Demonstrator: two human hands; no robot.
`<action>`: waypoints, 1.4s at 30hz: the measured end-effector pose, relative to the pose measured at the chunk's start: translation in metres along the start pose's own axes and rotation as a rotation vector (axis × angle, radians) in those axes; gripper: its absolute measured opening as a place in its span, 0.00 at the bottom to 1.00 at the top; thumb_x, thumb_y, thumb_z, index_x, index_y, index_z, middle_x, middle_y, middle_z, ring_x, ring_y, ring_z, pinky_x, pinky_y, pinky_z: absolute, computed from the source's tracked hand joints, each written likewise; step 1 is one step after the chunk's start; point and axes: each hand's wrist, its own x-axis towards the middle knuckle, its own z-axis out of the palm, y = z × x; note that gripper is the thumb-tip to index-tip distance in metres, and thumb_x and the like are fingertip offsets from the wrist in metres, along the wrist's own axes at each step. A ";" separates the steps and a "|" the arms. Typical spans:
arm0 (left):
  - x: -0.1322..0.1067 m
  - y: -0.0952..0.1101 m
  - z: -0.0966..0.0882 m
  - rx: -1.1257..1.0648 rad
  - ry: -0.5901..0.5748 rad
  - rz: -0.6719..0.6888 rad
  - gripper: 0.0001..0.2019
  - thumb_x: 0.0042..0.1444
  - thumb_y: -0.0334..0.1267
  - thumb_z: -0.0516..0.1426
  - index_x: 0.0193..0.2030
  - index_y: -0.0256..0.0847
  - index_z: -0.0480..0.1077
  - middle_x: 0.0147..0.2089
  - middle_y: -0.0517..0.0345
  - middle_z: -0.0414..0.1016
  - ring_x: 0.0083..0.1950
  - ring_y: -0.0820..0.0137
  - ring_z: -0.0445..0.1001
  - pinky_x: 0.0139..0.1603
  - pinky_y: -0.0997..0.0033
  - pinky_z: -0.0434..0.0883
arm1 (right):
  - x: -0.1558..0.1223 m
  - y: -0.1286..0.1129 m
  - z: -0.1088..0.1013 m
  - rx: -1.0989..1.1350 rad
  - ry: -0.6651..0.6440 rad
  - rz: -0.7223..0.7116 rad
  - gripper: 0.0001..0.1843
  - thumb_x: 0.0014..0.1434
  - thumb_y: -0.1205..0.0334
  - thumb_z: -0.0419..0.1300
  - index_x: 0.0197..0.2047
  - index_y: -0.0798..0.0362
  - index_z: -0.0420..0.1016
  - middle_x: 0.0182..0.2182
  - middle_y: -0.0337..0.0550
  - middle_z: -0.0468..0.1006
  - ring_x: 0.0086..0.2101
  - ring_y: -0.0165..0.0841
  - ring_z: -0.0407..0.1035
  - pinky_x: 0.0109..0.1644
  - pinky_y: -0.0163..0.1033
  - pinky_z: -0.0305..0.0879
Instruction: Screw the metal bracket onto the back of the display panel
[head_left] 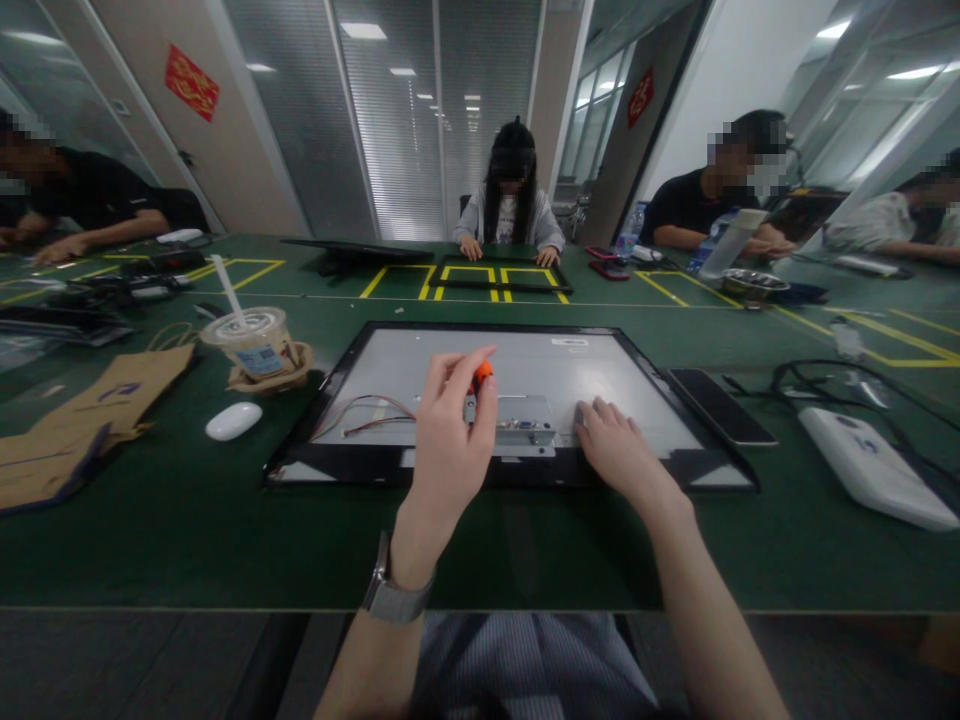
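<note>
A display panel (495, 360) lies back side up on the table before me, with a grey metal sheet inside a black frame. My left hand (454, 425) is raised over its middle, fingers closed around an orange-and-black screwdriver (483, 374); only its handle end shows, and the shaft is hidden. Beneath that hand sits a bracket with a circuit board (517, 428), partly covered. Thin coloured wires (360, 405) run from the board's left side over the sheet. To the right of the board, my right hand (615, 440) rests on the panel with its fingers stretched out.
On the left are a white mouse (234, 421), an iced drink cup (255, 345) in a cardboard holder and a paper bag (97, 420). A phone (721, 406), a white device (874, 468) and dark cables (817, 375) lie right. Several people sit around the green table (225, 550).
</note>
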 end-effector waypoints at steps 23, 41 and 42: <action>0.000 0.001 0.000 -0.005 -0.003 -0.007 0.14 0.64 0.30 0.52 0.55 0.41 0.69 0.47 0.53 0.68 0.44 0.71 0.72 0.41 0.70 0.76 | 0.000 0.001 0.001 0.000 0.012 0.000 0.25 0.70 0.64 0.40 0.65 0.63 0.61 0.64 0.64 0.61 0.63 0.52 0.57 0.61 0.55 0.58; 0.000 0.000 0.000 0.000 -0.006 0.001 0.14 0.64 0.30 0.51 0.55 0.39 0.69 0.47 0.53 0.68 0.43 0.72 0.72 0.43 0.70 0.75 | 0.001 0.000 0.002 0.000 0.024 0.003 0.24 0.70 0.64 0.42 0.65 0.63 0.61 0.64 0.64 0.62 0.62 0.52 0.58 0.61 0.56 0.59; 0.000 0.000 0.000 -0.002 -0.006 0.000 0.14 0.64 0.30 0.51 0.56 0.38 0.69 0.47 0.53 0.68 0.43 0.72 0.72 0.43 0.71 0.75 | 0.001 0.000 0.002 -0.001 0.022 0.005 0.24 0.70 0.64 0.42 0.65 0.63 0.61 0.64 0.64 0.62 0.62 0.52 0.58 0.61 0.56 0.59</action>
